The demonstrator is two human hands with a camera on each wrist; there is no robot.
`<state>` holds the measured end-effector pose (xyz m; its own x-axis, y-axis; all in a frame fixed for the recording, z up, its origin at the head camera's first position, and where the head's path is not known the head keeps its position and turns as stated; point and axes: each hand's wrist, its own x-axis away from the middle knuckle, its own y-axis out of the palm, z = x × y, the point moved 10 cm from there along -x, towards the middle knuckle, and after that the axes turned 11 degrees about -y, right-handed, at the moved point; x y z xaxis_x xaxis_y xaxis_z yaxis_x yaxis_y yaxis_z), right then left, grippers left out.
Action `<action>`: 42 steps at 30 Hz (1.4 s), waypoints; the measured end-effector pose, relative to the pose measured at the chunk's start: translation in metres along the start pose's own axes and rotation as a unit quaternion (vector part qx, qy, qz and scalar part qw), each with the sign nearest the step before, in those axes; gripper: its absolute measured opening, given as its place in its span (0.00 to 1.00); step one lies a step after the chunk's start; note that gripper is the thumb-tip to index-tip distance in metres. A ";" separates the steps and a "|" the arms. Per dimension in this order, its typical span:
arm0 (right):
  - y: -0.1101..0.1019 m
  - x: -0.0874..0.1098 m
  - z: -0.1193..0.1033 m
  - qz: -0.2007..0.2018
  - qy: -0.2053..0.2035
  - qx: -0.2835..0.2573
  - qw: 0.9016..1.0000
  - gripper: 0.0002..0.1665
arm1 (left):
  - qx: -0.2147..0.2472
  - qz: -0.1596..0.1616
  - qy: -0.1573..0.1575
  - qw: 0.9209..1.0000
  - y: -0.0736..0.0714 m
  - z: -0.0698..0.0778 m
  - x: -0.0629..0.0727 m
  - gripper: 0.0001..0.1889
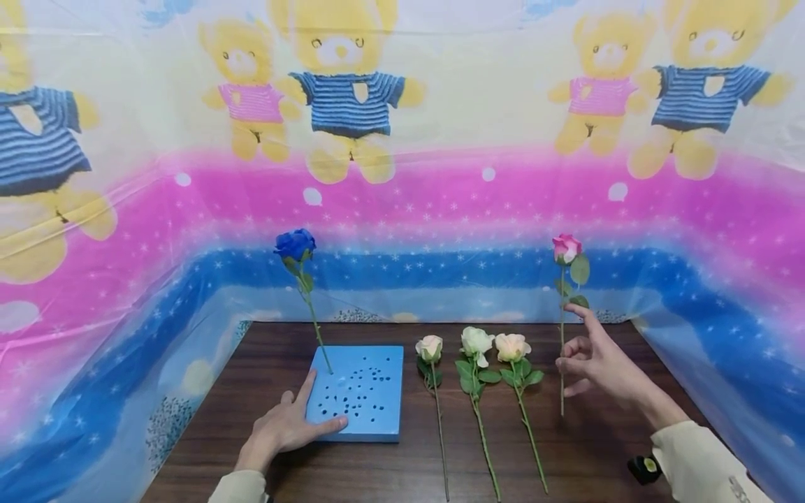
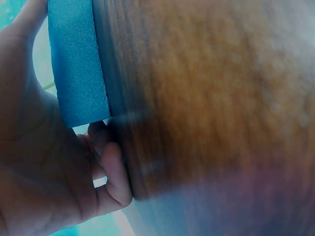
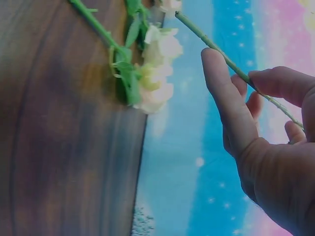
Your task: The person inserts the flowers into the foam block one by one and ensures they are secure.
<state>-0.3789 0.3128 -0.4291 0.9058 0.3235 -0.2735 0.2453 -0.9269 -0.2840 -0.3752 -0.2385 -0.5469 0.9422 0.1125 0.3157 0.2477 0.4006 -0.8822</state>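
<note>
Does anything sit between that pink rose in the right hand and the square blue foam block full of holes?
Yes: three pale, green-stemmed roses lie side by side on the dark wooden table between the pink rose and the blue foam block. They lie flat, so passing above them looks possible.

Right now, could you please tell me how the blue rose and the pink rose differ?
The blue rose stands in the foam block; the pink rose is held in the right hand. The blue rose leans; the pink rose is nearly upright. Both have green stems with leaves.
</note>
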 end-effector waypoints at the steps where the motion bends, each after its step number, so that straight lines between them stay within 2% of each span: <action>1: 0.000 -0.002 -0.003 0.002 -0.002 0.004 1.000 0.65 | -0.001 0.000 0.001 1.000 0.000 0.000 0.000 0.72; 12: -0.001 -0.027 -0.039 0.021 -0.033 0.031 0.999 0.63 | 0.001 0.001 -0.004 1.000 0.001 -0.001 0.000 0.72; 16: 0.000 -0.036 -0.049 0.036 -0.071 0.046 0.996 0.63 | -0.002 0.002 -0.004 1.000 0.001 -0.001 0.001 0.72; 21: 0.003 -0.046 -0.064 0.054 -0.133 0.065 0.988 0.62 | -0.007 0.006 0.000 1.000 -0.001 0.000 0.002 0.72; 25: 0.011 -0.053 -0.072 0.053 -0.157 0.074 0.983 0.62 | -0.007 0.007 0.003 1.000 -0.001 0.000 0.002 0.72; 29: 0.022 -0.060 -0.074 0.044 -0.156 0.069 0.984 0.62 | -0.008 0.007 0.003 1.000 -0.001 0.000 0.002 0.72; 36: 0.045 -0.077 -0.073 0.034 -0.132 0.057 0.989 0.61 | -0.008 0.006 0.002 1.000 -0.001 -0.002 0.001 0.72; 42: 0.070 -0.091 -0.075 0.019 -0.138 0.034 0.990 0.61 | -0.005 0.005 0.003 1.000 0.000 -0.001 0.002 0.72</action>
<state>-0.4185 0.2045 -0.3550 0.7828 0.3368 -0.5233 0.1810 -0.9277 -0.3264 -0.3733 -0.2396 -0.5464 0.9458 0.1114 0.3050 0.2407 0.3898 -0.8889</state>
